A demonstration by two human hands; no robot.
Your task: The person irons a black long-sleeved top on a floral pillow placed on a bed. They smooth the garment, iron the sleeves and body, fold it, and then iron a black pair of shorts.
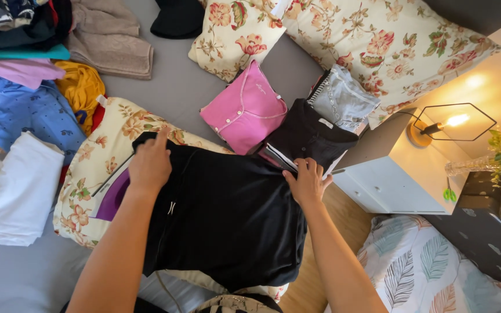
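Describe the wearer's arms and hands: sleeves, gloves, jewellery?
Both forearms are bare up to the frame edge: no sleeves in view. The left hand and right hand wear no gloves. No watch, bracelet or ring shows. Nails look short and unpainted, though small detail is hard to confirm.

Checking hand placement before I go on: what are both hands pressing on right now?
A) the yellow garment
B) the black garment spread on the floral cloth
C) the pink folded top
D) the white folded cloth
B: the left hand and the right hand both rest flat on the black garment; the pink folded top lies untouched beyond them.
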